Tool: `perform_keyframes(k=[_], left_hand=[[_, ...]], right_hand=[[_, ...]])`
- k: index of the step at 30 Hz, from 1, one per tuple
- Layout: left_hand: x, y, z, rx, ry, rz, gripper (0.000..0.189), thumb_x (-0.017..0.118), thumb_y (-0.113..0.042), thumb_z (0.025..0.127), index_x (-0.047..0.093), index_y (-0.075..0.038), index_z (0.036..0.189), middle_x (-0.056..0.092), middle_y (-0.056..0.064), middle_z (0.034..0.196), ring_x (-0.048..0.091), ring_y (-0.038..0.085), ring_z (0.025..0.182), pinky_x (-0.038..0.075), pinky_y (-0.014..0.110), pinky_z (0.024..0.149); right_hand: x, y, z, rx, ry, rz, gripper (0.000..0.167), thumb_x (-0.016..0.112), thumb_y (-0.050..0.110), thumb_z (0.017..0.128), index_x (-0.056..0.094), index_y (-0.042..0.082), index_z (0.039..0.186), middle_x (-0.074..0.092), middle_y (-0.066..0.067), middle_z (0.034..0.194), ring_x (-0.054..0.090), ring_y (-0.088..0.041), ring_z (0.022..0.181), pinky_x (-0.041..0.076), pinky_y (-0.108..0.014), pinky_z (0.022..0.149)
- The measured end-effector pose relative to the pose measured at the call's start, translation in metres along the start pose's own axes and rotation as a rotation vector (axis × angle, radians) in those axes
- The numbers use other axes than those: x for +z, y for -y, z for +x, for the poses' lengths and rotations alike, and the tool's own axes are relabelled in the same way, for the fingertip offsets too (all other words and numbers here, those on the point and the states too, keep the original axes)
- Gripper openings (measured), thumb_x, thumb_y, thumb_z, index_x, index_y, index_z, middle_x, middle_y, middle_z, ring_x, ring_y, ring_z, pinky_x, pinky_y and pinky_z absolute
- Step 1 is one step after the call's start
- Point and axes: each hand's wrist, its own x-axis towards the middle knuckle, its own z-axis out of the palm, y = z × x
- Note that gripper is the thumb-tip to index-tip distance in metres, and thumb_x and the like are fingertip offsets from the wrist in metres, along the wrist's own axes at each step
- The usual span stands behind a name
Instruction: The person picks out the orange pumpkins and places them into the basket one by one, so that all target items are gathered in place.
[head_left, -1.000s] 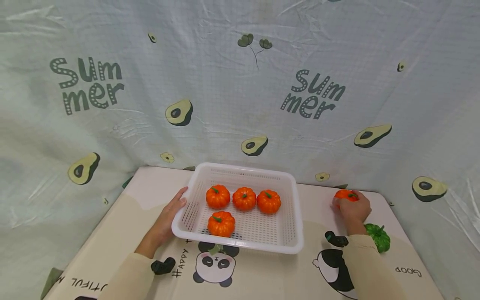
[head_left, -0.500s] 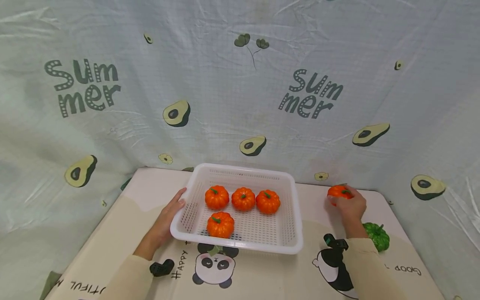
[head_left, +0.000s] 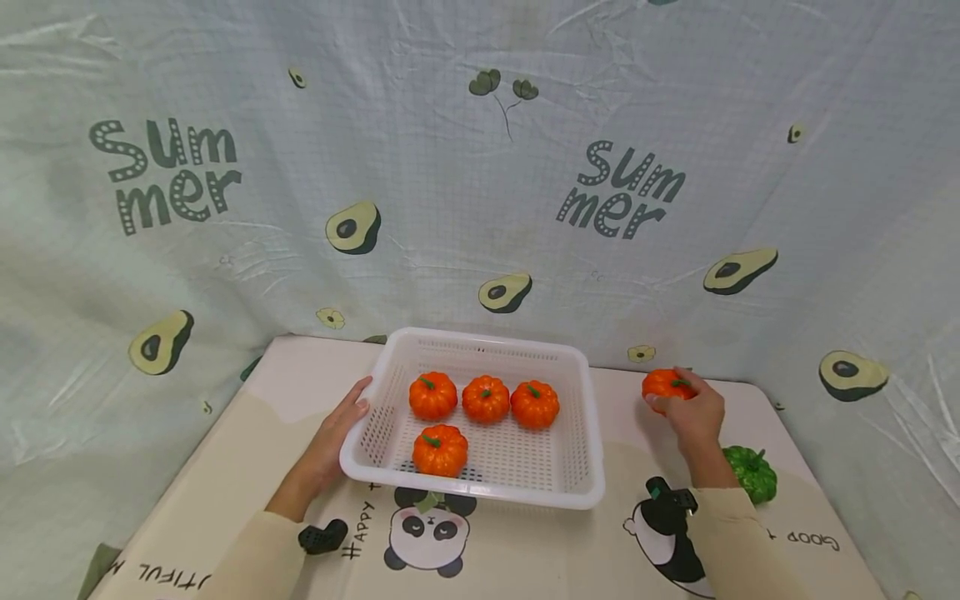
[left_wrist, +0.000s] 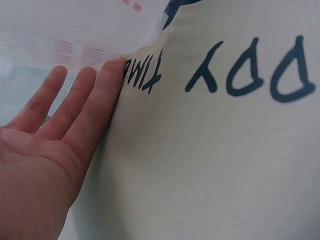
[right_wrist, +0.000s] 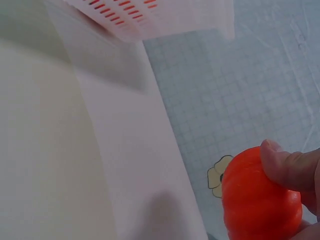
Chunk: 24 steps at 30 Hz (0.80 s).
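Observation:
My right hand (head_left: pixel 699 414) grips a small orange pumpkin (head_left: pixel 663 383) with a green stem, to the right of the white basket (head_left: pixel 480 493). In the right wrist view the thumb presses against the side of the orange pumpkin (right_wrist: pixel 257 200), and a shadow lies on the table below. The left hand (head_left: pixel 328 442) touches the basket's left side; its fingers look straight in the left wrist view, the fingertips at the basket wall (left_wrist: pixel 75 45). Inside the basket sit several more orange pumpkins (head_left: pixel 486 400), three in a back row and one in front.
A green pumpkin (head_left: pixel 752 473) stands on the table beside my right wrist. The table (head_left: pixel 555 554) has printed pandas and lettering. Behind it hangs a pale curtain (head_left: pixel 420 150) with avocado prints, close to the table's back edge.
My right hand has carried the orange pumpkin a little to the left, toward the basket. The left hand stays at the basket's side, and the basket's contents look the same.

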Motion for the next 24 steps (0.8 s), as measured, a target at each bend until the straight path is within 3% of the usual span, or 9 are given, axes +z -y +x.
perform_keyframes(k=[5,20,24], left_hand=[[0.0,0.001,0.0,0.002,-0.011,0.024,0.059,0.032,-0.047,0.112,0.016,-0.034,0.167,0.024,0.012,0.174,0.042,0.04,0.146,0.047,0.043,0.109],[0.001,0.0,0.0,0.0,-0.002,0.01,0.059,0.032,-0.047,0.112,0.015,-0.034,0.167,0.022,0.012,0.174,0.039,0.04,0.148,0.044,0.045,0.112],[0.0,0.001,0.001,-0.003,-0.006,0.013,0.06,0.032,-0.048,0.112,0.015,-0.035,0.167,0.023,0.012,0.174,0.04,0.04,0.147,0.046,0.044,0.11]], right_hand=[[-0.001,0.004,-0.007,-0.014,0.036,0.01,0.074,0.076,-0.002,0.089,0.048,0.011,0.156,0.033,-0.021,0.169,0.034,-0.046,0.151,0.036,-0.057,0.122],[-0.002,0.01,-0.024,-0.058,0.122,0.003,0.074,0.077,-0.005,0.086,0.052,0.012,0.154,0.037,-0.016,0.168,0.036,-0.039,0.151,0.039,-0.054,0.122],[-0.003,0.011,-0.028,-0.09,0.15,-0.017,0.073,0.078,-0.003,0.086,0.053,0.013,0.153,0.04,-0.014,0.167,0.038,-0.037,0.149,0.046,-0.042,0.115]])
